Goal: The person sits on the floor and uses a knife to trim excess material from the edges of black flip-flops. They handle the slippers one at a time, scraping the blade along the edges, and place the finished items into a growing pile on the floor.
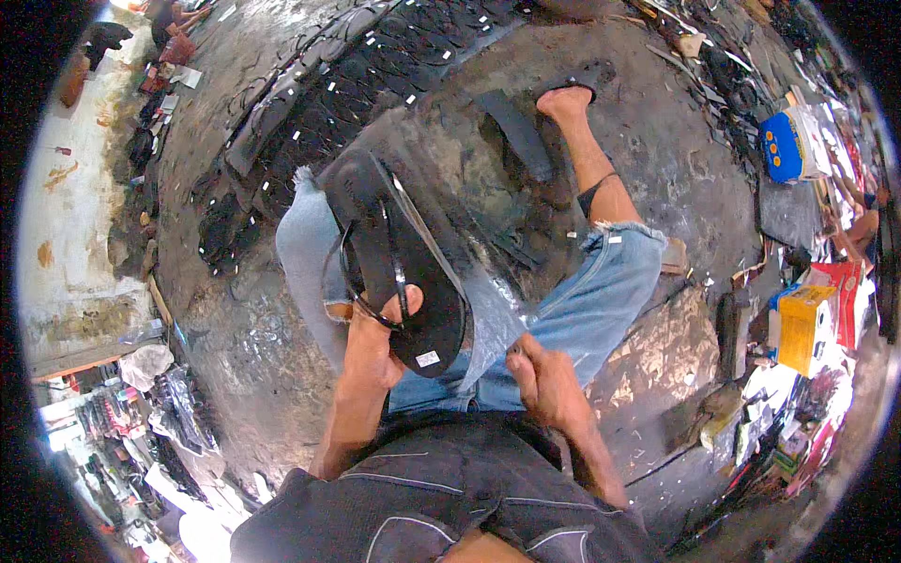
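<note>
Here, grimy floor (249, 342), coloured boxes (805, 330); handheld sandal (439, 317)

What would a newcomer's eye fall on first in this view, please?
Probably the large black sandal in the left hand, just left of centre, with clear plastic beside it held by the right hand. Next, perhaps, the rows of dark footwear across the floor toward the top. The yellow box stands out at the right.

Sandal (434, 328) left of plastic sheet (492, 324), sandal rows (361, 98) ahead, boxes (805, 328) far right.
</note>
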The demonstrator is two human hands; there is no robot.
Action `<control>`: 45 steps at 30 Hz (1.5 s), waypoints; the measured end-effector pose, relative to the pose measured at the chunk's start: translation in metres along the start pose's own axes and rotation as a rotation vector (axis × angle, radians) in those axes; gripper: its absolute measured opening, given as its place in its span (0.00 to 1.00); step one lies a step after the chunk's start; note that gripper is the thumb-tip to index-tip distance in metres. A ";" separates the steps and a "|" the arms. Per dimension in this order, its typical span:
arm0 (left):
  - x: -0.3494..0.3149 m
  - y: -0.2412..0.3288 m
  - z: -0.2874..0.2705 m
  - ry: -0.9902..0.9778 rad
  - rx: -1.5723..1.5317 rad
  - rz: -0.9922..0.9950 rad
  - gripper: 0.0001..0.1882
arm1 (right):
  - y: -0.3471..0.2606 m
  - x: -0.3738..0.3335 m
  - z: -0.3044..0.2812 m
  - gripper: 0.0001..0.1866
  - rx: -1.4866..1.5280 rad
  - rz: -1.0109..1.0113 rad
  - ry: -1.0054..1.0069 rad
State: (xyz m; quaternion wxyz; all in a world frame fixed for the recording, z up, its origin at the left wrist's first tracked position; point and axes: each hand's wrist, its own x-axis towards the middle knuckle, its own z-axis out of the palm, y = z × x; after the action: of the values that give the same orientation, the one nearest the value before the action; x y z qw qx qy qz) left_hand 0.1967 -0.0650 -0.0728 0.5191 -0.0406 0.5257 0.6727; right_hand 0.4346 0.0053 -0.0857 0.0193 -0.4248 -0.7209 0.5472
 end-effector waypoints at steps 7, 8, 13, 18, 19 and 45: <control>-0.010 0.006 0.009 0.016 -0.003 -0.026 0.14 | 0.055 0.078 0.014 0.40 -0.047 -0.598 0.214; -0.011 0.008 0.009 0.078 0.088 -0.061 0.15 | 0.053 0.088 0.015 0.40 0.015 -0.720 0.287; -0.009 0.014 0.006 0.044 0.041 -0.072 0.18 | 0.006 0.183 0.009 0.23 0.012 -0.457 0.038; -0.004 0.020 0.005 -0.065 0.017 0.027 0.18 | -0.022 0.218 0.016 0.17 -0.033 -0.693 0.249; -0.005 0.020 0.005 0.000 0.025 0.012 0.19 | -0.024 0.228 0.018 0.18 -0.128 -0.717 0.256; 0.010 0.084 0.033 -0.159 0.272 0.228 0.18 | -0.071 0.066 -0.003 0.14 0.432 -0.342 0.282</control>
State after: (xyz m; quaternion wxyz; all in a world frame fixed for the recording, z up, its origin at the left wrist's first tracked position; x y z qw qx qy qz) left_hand 0.1460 -0.0262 -0.0087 0.4801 0.1429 0.5704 0.6510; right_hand 0.3520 0.0468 -0.0560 0.3008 -0.3551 -0.6392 0.6123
